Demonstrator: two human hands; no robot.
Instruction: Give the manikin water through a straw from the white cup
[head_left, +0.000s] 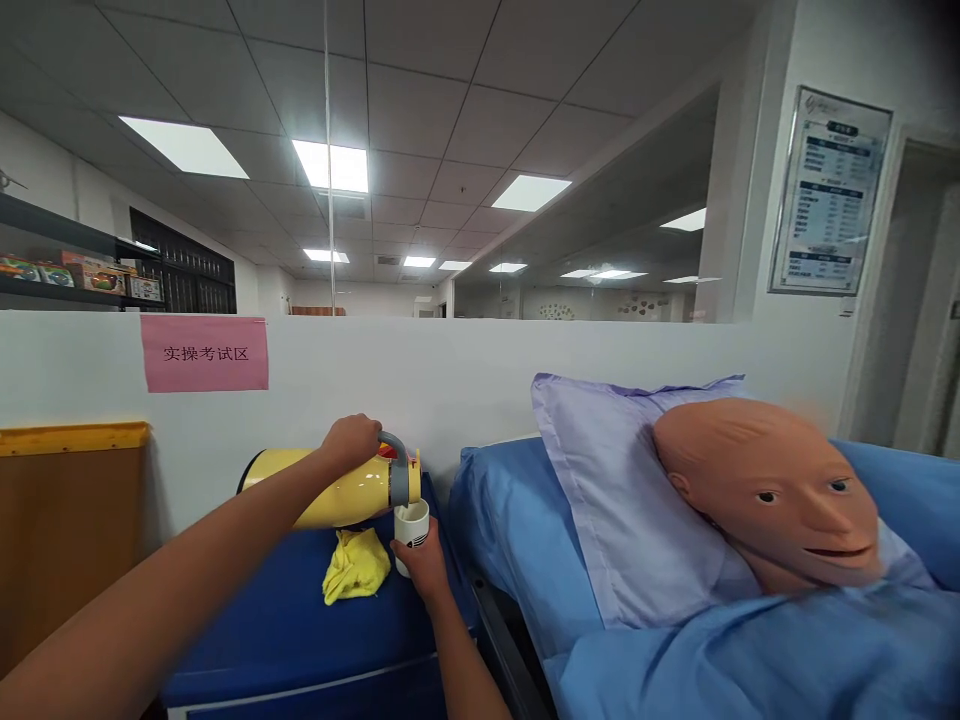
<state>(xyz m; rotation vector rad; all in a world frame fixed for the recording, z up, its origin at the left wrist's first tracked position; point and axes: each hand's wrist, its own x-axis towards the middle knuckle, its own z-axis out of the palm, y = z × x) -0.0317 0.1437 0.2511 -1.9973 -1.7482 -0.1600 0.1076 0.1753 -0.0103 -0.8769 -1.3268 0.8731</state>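
Note:
My left hand (354,442) is wrapped round the grey handle of a yellow thermos flask (341,500). The flask is tipped nearly level, its mouth pointing right. Just under that mouth, my right hand (426,565) grips a white paper cup (411,522) with a dark print on its side. The cup stands upright, its rim close to the flask's mouth; whether liquid is flowing I cannot tell. A crumpled yellow cloth (358,567) lies below the flask, left of the cup.
Beneath the flask is a blue cabinet top (285,620). To the right, a mannequin (765,490) lies on a purple pillow (645,520) under blue bedding (750,660). A white partition (405,370) with a pink sign (205,354) stands behind. A brown board (71,540) is at far left.

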